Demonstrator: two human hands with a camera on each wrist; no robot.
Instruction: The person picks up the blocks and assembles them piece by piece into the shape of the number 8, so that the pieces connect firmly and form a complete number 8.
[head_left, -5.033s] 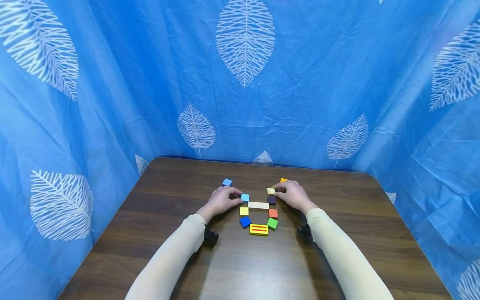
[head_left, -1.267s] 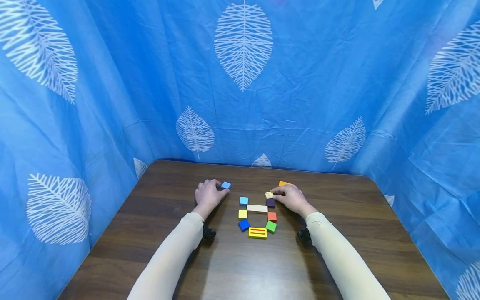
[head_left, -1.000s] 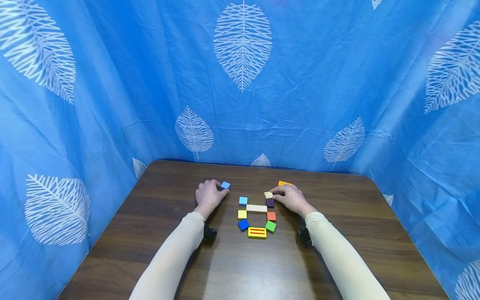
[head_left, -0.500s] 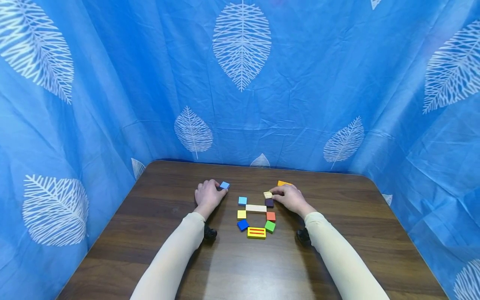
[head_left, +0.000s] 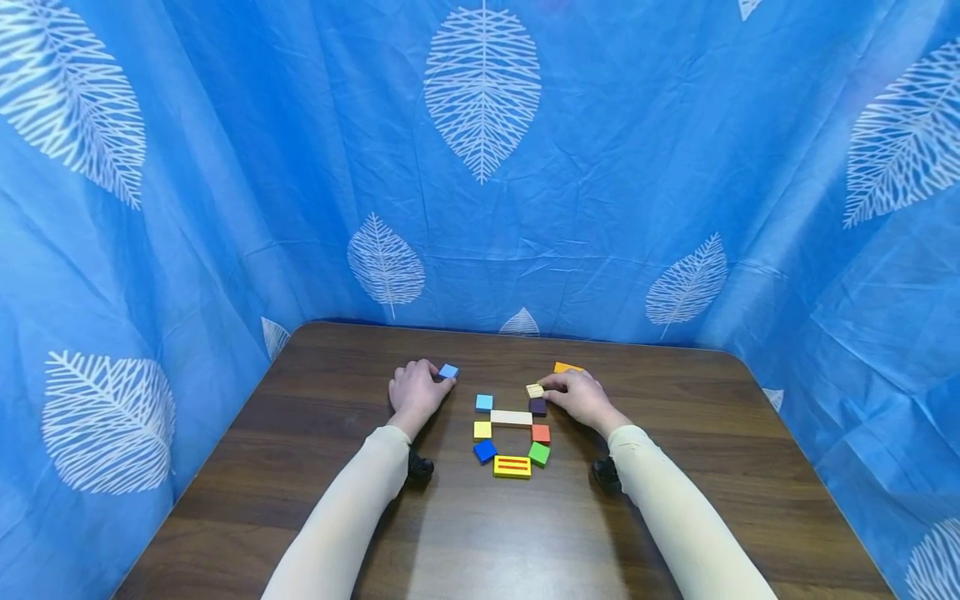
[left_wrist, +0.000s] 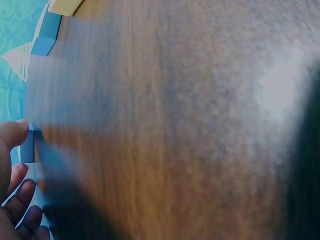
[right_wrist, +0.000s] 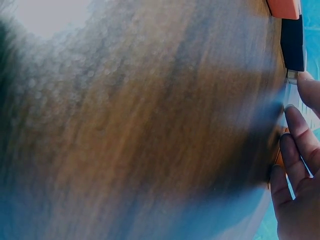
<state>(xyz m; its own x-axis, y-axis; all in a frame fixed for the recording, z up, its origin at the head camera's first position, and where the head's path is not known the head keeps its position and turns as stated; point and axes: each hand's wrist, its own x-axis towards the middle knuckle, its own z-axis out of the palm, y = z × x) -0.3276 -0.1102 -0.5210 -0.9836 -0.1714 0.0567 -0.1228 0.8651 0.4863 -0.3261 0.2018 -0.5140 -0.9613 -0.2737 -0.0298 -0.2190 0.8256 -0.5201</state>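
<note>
Between the thumb and index finger of my left hand (head_left: 413,392) is a medium-blue block (head_left: 448,372), at the back left of the group; its near face also shows in the left wrist view. My right hand (head_left: 583,397) pinches a pale striped block (head_left: 535,391), just behind a dark purple block (head_left: 537,407). Behind the right hand lies an orange block (head_left: 567,367), partly covered by the fingers. A light-blue block (head_left: 484,403) stands to the left of a long cream block (head_left: 512,419).
On the brown wooden table (head_left: 315,483), a yellow block (head_left: 482,431), dark-blue block (head_left: 485,452), striped yellow block (head_left: 512,467), green block (head_left: 539,453) and red block (head_left: 541,434) form a curve nearer me. A blue curtain (head_left: 585,167) borders the table's back.
Five seconds ago my left hand was at the light-blue block; it has since moved left and back to the medium-blue block. My right hand stays at the striped block. The view tilted slightly.
</note>
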